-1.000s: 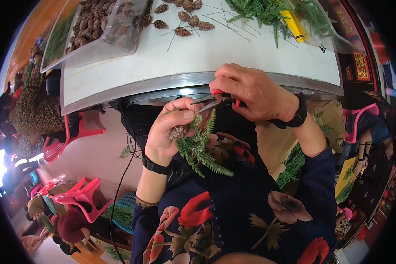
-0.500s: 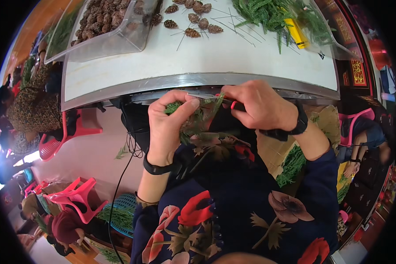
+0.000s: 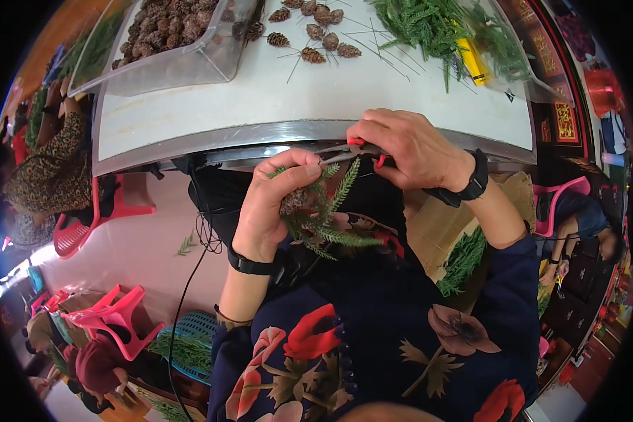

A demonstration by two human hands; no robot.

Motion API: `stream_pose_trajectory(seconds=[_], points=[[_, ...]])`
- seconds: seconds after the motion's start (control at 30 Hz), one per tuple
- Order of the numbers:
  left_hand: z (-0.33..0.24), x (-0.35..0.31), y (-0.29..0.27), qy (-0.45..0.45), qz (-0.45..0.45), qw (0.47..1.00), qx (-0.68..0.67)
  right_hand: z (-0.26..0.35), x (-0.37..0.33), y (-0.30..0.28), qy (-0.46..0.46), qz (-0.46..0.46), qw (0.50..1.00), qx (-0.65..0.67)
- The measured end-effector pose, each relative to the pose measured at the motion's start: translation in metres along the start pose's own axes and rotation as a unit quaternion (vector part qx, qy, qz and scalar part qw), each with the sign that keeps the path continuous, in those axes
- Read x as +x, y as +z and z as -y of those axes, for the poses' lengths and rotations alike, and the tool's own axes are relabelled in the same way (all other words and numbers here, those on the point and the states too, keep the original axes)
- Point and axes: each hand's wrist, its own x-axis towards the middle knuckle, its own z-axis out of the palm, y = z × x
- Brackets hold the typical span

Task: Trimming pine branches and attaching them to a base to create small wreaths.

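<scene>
In front of the table edge, my left hand (image 3: 260,204) is closed around a green artificial pine sprig (image 3: 341,193), its thumb and forefinger pinched at the stem end. A brown pine cone (image 3: 295,201) shows among the needles, partly covered by my fingers. My right hand (image 3: 418,151) grips red-handled pliers (image 3: 359,143), their handles spread apart. The metal jaws reach left to my left fingertips. Whether they touch the stem or a wire there is too small to tell.
On the white table (image 3: 295,98) lie loose pine cones (image 3: 311,55), thin wires (image 3: 394,60), a green sprig pile (image 3: 418,28) and a yellow tool (image 3: 475,62). A clear bin (image 3: 218,63) of cones stands left. A cardboard box (image 3: 429,232) with greenery is at my right. Pink stools and other people surround.
The pliers' handles have spread apart, and my right hand has risen slightly. The sprig now hangs fanned out below my left hand, where before its tip pointed up near the pliers.
</scene>
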Motion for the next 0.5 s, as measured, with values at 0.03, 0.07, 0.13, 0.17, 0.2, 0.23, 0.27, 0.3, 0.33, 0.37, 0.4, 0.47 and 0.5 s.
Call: stream_pose_trajectory(seconds=[0.03, 0.07, 0.13, 0.17, 0.2, 0.23, 0.27, 0.3, 0.33, 0.37, 0.4, 0.47, 0.5], points=[[-0.001, 0.000, -0.003, -0.020, 0.028, 0.999, -0.015, -0.001, 0.002, 0.001, -0.009, -0.001, 1.000, 0.003], [-0.002, 0.001, -0.006, -0.038, 0.052, 0.998, -0.021, -0.003, 0.004, 0.001, -0.028, -0.005, 1.000, 0.006], [-0.001, 0.002, -0.008, -0.049, 0.063, 0.996, -0.044, -0.005, 0.008, 0.004, -0.060, -0.013, 0.998, 0.013], [0.000, 0.002, -0.008, -0.058, 0.071, 0.994, -0.056, -0.006, 0.010, 0.005, -0.067, -0.013, 0.998, 0.015], [0.001, 0.002, -0.008, -0.064, 0.072, 0.994, -0.057, -0.007, 0.012, 0.006, -0.081, -0.022, 0.996, 0.015], [0.001, 0.001, -0.008, -0.066, 0.078, 0.992, -0.069, -0.007, 0.014, 0.006, -0.095, -0.032, 0.995, 0.013], [0.001, 0.000, -0.007, -0.071, 0.061, 0.993, -0.066, -0.007, 0.015, 0.006, -0.104, -0.042, 0.994, 0.010], [0.001, -0.002, -0.007, -0.076, 0.043, 0.994, -0.064, -0.008, 0.015, 0.006, -0.109, -0.042, 0.993, 0.012], [0.000, -0.002, -0.007, -0.075, 0.021, 0.996, -0.049, -0.008, 0.014, 0.005, -0.096, -0.026, 0.995, 0.011], [0.000, -0.002, -0.007, -0.079, 0.023, 0.995, -0.062, -0.008, 0.014, 0.004, -0.083, -0.011, 0.996, 0.010], [0.000, -0.001, -0.007, -0.070, 0.035, 0.995, -0.063, -0.008, 0.013, 0.004, -0.064, 0.005, 0.998, 0.006], [0.001, 0.000, -0.008, -0.049, 0.050, 0.996, -0.055, -0.009, 0.011, 0.003, -0.059, 0.019, 0.998, 0.013], [0.002, 0.000, -0.008, -0.052, 0.058, 0.995, -0.066, -0.008, 0.010, 0.002, -0.047, 0.031, 0.998, 0.017]])
